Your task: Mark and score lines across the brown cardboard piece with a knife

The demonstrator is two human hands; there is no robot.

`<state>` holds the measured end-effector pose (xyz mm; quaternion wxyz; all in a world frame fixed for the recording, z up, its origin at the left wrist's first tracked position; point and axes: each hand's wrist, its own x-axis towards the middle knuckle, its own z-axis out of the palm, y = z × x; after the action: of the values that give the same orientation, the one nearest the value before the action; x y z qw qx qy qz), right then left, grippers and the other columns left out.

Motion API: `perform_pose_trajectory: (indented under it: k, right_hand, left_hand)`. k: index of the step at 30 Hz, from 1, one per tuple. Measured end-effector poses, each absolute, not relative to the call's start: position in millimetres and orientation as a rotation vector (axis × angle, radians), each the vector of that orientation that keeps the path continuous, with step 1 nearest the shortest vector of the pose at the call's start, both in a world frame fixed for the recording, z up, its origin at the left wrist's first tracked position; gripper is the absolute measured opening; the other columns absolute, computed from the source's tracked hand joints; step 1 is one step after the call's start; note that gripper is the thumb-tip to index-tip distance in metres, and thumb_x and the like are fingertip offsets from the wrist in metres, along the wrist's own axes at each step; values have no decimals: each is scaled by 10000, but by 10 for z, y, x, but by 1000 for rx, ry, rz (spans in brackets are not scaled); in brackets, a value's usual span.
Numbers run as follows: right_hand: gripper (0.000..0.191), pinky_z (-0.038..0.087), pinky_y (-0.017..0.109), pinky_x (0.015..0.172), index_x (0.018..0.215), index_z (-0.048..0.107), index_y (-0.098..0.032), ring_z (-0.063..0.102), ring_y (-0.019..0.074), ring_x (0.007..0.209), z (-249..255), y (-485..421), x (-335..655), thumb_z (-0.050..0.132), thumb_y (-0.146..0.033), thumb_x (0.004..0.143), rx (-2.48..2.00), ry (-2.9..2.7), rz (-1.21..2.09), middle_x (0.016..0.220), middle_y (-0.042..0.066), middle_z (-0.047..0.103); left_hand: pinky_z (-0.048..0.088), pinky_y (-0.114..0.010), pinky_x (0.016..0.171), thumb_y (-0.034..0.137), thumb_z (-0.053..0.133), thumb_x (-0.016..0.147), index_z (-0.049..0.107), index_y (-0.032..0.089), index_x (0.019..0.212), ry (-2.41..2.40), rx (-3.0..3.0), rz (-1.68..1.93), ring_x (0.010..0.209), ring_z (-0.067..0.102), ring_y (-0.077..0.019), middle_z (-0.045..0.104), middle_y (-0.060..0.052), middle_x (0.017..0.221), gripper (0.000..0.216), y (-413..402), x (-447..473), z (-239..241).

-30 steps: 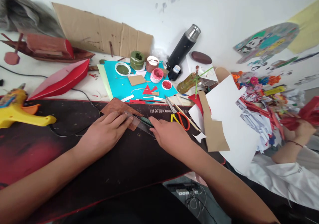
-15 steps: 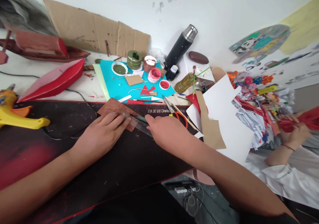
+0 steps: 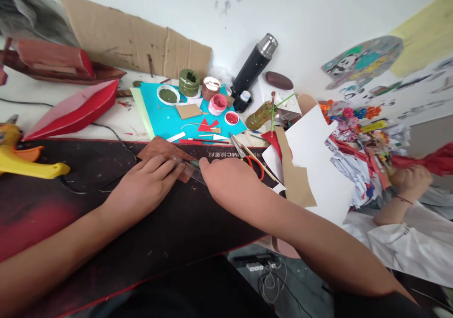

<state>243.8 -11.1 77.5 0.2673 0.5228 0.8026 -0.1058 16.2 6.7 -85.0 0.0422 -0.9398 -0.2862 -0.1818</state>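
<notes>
My left hand (image 3: 146, 186) lies with its fingers stretched out over a brown painted piece of cardboard (image 3: 155, 149) and a clear ruler (image 3: 198, 178), pressing both onto the dark mat. My right hand (image 3: 233, 180) is closed around what looks like a craft knife (image 3: 194, 163). Only a slim greenish part of it shows, at the ruler's edge beside my left fingertips; its blade cannot be made out. Scissors (image 3: 247, 155) with orange and black handles lie just beyond my right hand.
Paint pots and dishes stand on blue paper (image 3: 155, 115). A yellow glue gun (image 3: 35, 167), a red paper boat (image 3: 78, 110) and a brown model boat (image 3: 56, 63) are at left. Behind are a thermos (image 3: 255, 65) and brush jar (image 3: 260, 115). A co-worker's hand (image 3: 410, 181) holds red material at right.
My right hand has moved slightly left along the ruler, closer to my left fingers. My left hand stays on the cardboard and ruler. The co-worker's hands have shifted with the red material.
</notes>
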Motion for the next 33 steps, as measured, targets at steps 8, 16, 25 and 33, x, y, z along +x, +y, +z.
perform_pose_trajectory:
  k: [8,16,25,33]
  right_hand:
    - [287,496,356,695,1386,671,-131,835,326,928,624,-159,2647,522,-180,1145,1480,2229,-301,998,172,855]
    - [258,483,349,679,1368,665,-132,844,334,935,649,-173,2641,526,-208,1165,1468,2238,-266,989,170,856]
    - [283,489,354,689,1391,660,-128,836,325,920,692,-182,2684,520,-191,1154,1469,2177,-323,1003,172,856]
    - [252,452,325,671,1340,680,-127,823,301,880,695,-143,2707,534,-193,1146,1459,2154,-327,962,175,851]
  left_hand:
    - [587,-497,1038,178,442,1096,747,181,1466,-949,-2877,-551,1288,670,-355,777,-181,1371,480,39,214,-854]
    - [604,-499,998,182,412,1106,747,164,1477,-936,-2859,-543,1251,675,-358,778,-191,1355,500,53,214,-852]
    - [600,-495,985,146,413,1088,733,144,1487,-912,-2858,-519,1254,670,-361,770,-197,1360,511,47,210,-836]
    - [560,-482,1063,153,429,1102,704,168,1511,-883,-2839,-579,1276,655,-344,773,-152,1363,493,57,184,-884]
